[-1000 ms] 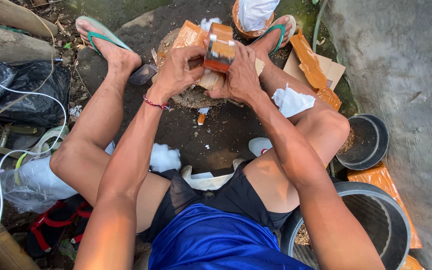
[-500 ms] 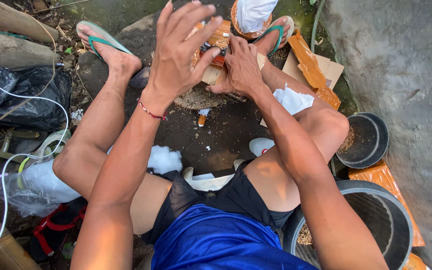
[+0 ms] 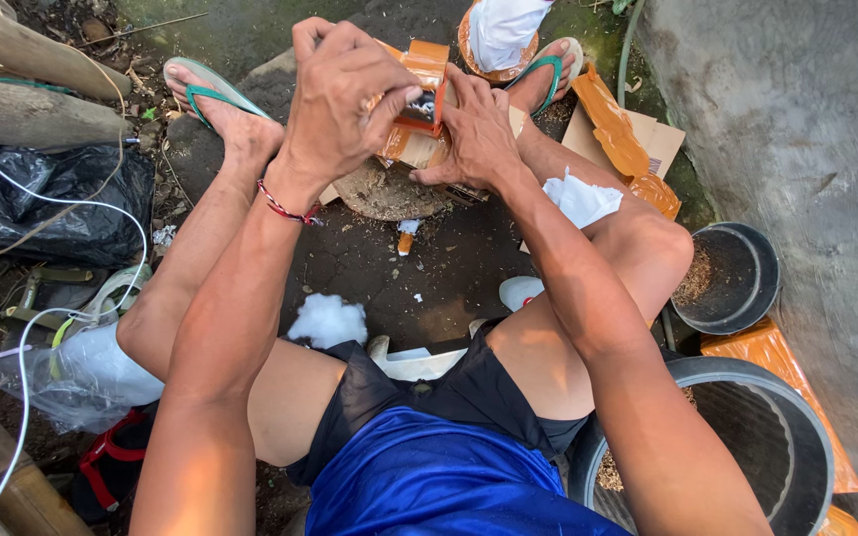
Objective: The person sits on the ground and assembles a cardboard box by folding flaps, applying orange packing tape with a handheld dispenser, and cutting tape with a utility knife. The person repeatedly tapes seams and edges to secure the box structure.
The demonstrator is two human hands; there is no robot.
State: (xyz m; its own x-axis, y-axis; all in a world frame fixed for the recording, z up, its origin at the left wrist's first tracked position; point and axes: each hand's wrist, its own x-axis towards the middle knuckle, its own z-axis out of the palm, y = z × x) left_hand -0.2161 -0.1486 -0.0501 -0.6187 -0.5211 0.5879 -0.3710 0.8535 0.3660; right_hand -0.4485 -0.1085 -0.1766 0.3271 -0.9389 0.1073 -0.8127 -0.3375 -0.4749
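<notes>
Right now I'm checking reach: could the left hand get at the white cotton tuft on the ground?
Probably yes. The left hand is busy on the orange packet, but the white cotton tuft lies uncovered between the legs.

Box (image 3: pixel 419 104) btwn hands, pots (image 3: pixel 732 278) right, bag (image 3: pixel 52 203) left

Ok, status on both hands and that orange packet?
Left hand pinching the orange plastic packet from above. Right hand bracing its side. Nothing blocking.
</notes>
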